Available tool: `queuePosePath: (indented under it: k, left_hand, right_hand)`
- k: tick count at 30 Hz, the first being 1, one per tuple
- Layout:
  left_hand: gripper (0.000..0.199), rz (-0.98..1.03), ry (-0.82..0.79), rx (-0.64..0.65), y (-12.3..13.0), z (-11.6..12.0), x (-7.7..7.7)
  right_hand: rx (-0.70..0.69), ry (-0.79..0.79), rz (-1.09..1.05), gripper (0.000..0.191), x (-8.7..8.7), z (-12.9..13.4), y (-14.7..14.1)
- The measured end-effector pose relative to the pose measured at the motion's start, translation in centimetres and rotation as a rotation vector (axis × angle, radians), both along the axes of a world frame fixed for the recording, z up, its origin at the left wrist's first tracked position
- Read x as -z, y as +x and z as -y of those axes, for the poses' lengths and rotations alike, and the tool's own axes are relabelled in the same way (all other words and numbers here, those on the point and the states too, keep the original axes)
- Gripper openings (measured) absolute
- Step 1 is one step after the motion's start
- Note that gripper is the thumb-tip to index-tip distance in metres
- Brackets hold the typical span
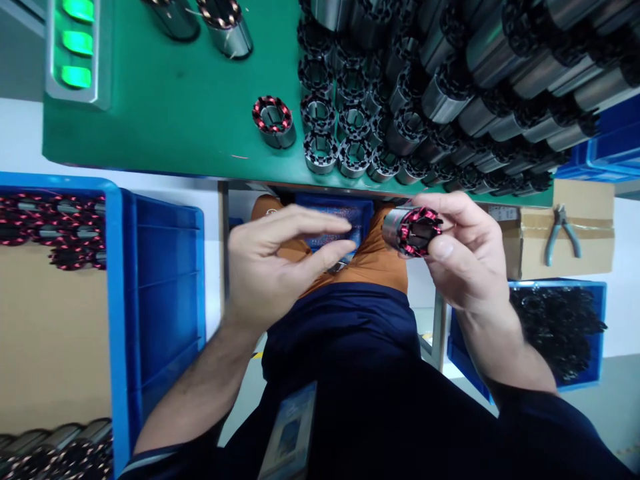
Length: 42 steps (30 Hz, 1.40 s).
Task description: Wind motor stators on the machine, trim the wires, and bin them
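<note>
In my right hand is a wound motor stator, a silvery cylinder with reddish copper windings and black insulation at its end. The thumb and fingers pinch it from the right, its wound end turned toward me. My left hand is held to the left of it, thumb and fingers apart, with nothing between them. A gap separates that hand from the stator. Both hands are over my lap, just in front of the green table. Another red-wound stator stands on the table near its front edge.
Rows of stators with black ends crowd the table's right side. Green lights sit in a panel at far left. A blue crate holding wound stators is at left. Pliers lie on a cardboard box above a blue bin of black parts.
</note>
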<state>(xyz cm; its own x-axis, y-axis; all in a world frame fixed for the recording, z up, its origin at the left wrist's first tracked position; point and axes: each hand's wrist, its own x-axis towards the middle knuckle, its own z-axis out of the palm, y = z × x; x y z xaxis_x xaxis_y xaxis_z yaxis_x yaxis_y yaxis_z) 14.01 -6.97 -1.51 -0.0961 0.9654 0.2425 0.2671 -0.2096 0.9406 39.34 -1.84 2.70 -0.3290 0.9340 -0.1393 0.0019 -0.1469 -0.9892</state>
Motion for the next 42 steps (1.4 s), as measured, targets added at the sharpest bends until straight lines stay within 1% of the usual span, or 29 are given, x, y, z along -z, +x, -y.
queuePosePath:
  k: [2,4,5,6,7,9,11,12,13,14,16,19,21,23,26,28,29,30,31,32,34,35,38,40,42]
  left_hand:
    - [0.017,0.097,0.066,-0.015,0.5,-0.4,-2.0]
    - [0.013,0.146,0.058,-0.008,1.1,-0.7,-3.4]
    - [0.007,0.164,0.026,0.004,1.4,-0.7,-3.5]
    - [0.002,0.184,-0.018,0.026,1.7,-0.7,-3.2]
    - [0.005,0.213,-0.065,0.054,1.9,-0.6,-2.6]
    - [0.010,0.297,-0.172,0.110,2.2,-0.6,-0.7]
    - [0.016,0.380,-0.274,0.110,2.1,-0.6,1.1]
    - [0.020,0.407,-0.304,0.095,2.0,-0.6,1.7]
    - [0.023,0.424,-0.314,0.083,1.8,-0.7,1.9]
    - [0.025,0.431,-0.303,0.081,1.6,-0.7,1.8]
    - [0.027,0.426,-0.236,0.103,1.3,-0.9,0.8]
    - [0.019,0.414,-0.135,0.137,1.3,-0.9,-1.1]
    - [0.017,0.412,-0.121,0.128,1.6,-0.7,-1.5]
    - [0.021,0.414,-0.153,0.111,1.8,-0.4,-0.8]
    - [0.033,0.397,-0.267,0.082,1.5,0.2,1.6]
    - [0.039,0.369,-0.324,0.041,0.9,0.5,3.2]
    - [0.039,0.348,-0.316,0.017,0.6,0.7,3.7]
    - [0.039,0.313,-0.271,0.004,0.3,0.9,3.9]
    - [0.043,0.264,-0.194,0.006,0.0,1.0,3.9]
    - [0.053,0.202,-0.094,0.020,-0.1,1.2,3.5]
    - [0.076,0.060,0.085,0.068,-0.1,1.5,2.2]
    - [0.080,0.001,0.133,0.083,0.1,1.6,1.5]
    - [0.070,-0.075,0.140,0.089,0.9,2.1,-0.3]
    - [0.068,-0.072,0.130,0.083,1.2,2.4,-0.9]
    - [0.067,-0.070,0.121,0.085,1.4,2.6,-1.1]
  right_hand:
    - [0.003,0.027,0.031,0.051,0.3,0.1,-0.4]
    - [-0.009,0.048,0.030,0.048,0.6,0.2,-0.7]
    - [-0.016,0.052,0.020,0.047,0.6,0.2,-0.7]
    - [-0.023,0.048,0.010,0.047,0.7,0.2,-0.6]
    - [-0.030,0.033,0.003,0.048,0.7,0.2,-0.5]
    - [-0.042,-0.015,-0.002,0.052,0.6,0.2,0.0]
    - [-0.059,-0.050,0.003,0.058,0.5,0.3,0.4]
    - [-0.067,-0.055,0.014,0.060,0.5,0.3,0.6]
    - [-0.074,-0.052,0.030,0.061,0.5,0.3,0.6]
    - [-0.082,-0.045,0.045,0.060,0.5,0.3,0.5]
    - [-0.103,-0.030,0.053,0.056,0.5,0.3,0.1]
    - [-0.134,-0.012,0.010,0.049,0.5,0.1,-0.7]
    - [-0.145,-0.013,0.015,0.050,0.7,0.0,-1.1]
    - [-0.159,-0.030,0.030,0.056,1.0,0.1,-1.1]
    - [-0.175,-0.052,-0.009,0.063,1.6,0.2,-0.7]
    - [-0.160,-0.058,-0.020,0.064,1.8,0.4,-0.3]
    - [-0.151,-0.061,-0.008,0.065,1.8,0.4,-0.2]
    - [-0.146,-0.062,0.010,0.066,1.8,0.5,-0.1]
    - [-0.146,-0.063,0.029,0.067,1.8,0.6,-0.2]
    - [-0.151,-0.059,0.040,0.068,1.7,0.6,-0.3]
    - [-0.165,-0.047,0.035,0.069,1.7,0.7,-0.7]
    - [-0.176,-0.041,0.023,0.070,1.7,0.8,-0.9]
    - [-0.220,-0.037,0.006,0.073,1.6,0.9,-1.3]
    - [-0.246,-0.013,0.037,0.073,1.5,0.9,-1.2]
    - [-0.249,0.083,0.100,0.070,1.2,0.9,-0.9]
